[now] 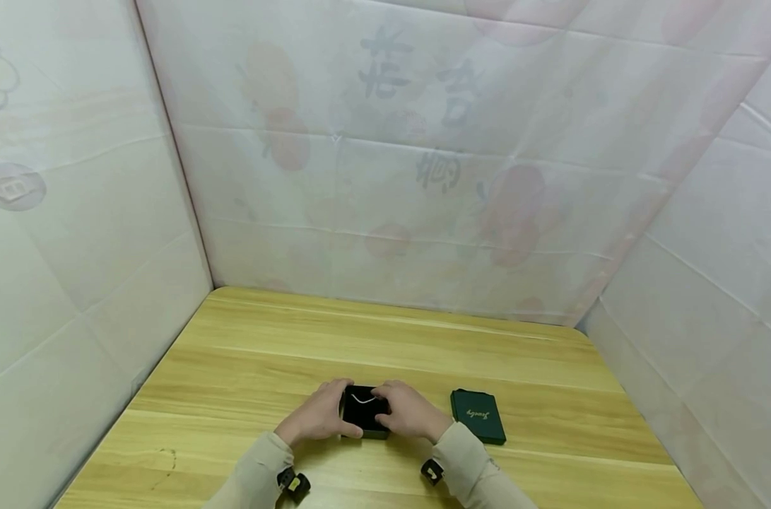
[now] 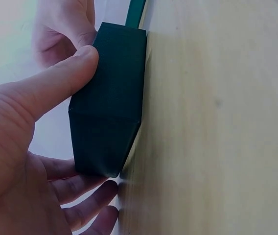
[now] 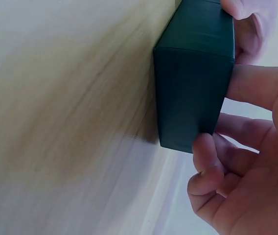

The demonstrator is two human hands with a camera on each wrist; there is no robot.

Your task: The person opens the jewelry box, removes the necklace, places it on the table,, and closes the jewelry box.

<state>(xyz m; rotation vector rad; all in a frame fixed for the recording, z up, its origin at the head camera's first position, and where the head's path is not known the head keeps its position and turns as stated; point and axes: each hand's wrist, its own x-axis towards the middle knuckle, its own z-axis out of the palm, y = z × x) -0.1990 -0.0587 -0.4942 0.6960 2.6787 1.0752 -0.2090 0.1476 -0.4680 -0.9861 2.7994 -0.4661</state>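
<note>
A dark green jewelry box (image 1: 375,435) sits uncovered on the table, with a black insert (image 1: 365,418) inside. Across the insert's far part a thin silver chain (image 1: 362,401) hangs in a shallow curve. My left hand (image 1: 321,413) grips the box from its left, thumb (image 2: 82,61) on the near wall and fingers round the far side. From the right, my right hand (image 1: 413,412) reaches over the rim, its index finger and thumb at the insert near the chain's right end. Other right fingers (image 3: 205,152) touch the box's side wall. Whether the fingertips pinch the chain is hidden.
The green box lid (image 1: 478,416), with gold lettering, lies flat to the right of the right hand. The wooden table (image 1: 385,332) extends back to a white printed curtain (image 1: 385,184), and similar curtains stand at both sides.
</note>
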